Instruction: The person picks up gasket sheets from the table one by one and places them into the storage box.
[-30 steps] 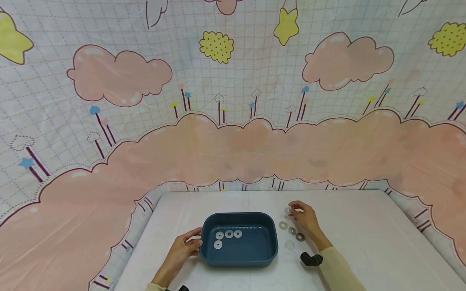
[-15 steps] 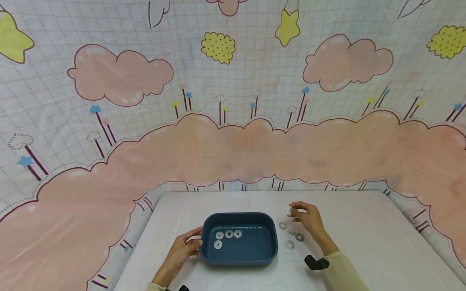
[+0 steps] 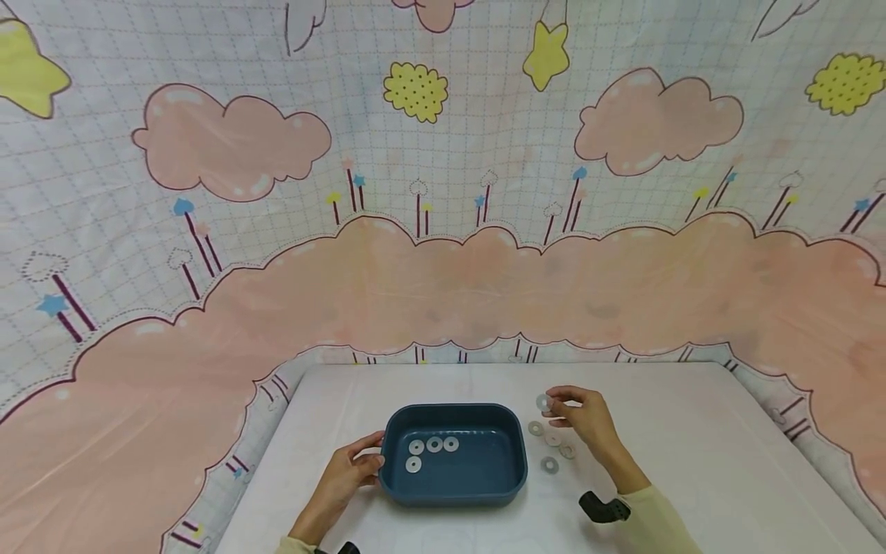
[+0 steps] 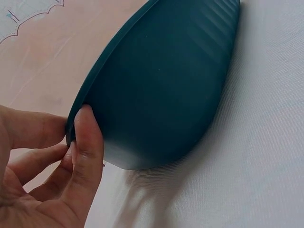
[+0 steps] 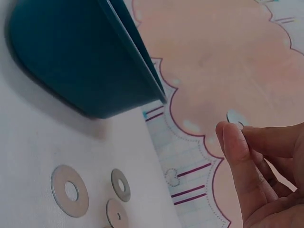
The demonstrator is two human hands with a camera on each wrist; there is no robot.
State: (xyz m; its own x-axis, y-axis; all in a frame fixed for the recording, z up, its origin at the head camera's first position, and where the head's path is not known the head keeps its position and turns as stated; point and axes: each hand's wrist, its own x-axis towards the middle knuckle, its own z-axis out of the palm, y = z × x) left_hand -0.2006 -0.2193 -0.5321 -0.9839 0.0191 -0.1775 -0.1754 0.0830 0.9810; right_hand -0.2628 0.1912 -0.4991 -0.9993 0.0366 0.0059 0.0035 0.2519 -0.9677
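While my left hand rests against the left end wall of the blue tub, thumb and fingers curled about its rim as the left wrist view shows, my right hand is raised just above the table to the right of the tub. The right hand pinches one washer between thumb and fingertips, held clear of the surface. Below and just left of that hand, four loose washers lie flat on the table, close together, between the hand and the right wall of the tub. Inside the tub, nearer my left hand, four more washers lie on the floor: three in a row, one in front of the leftmost. A cloud-patterned cloth hangs beyond both hands.
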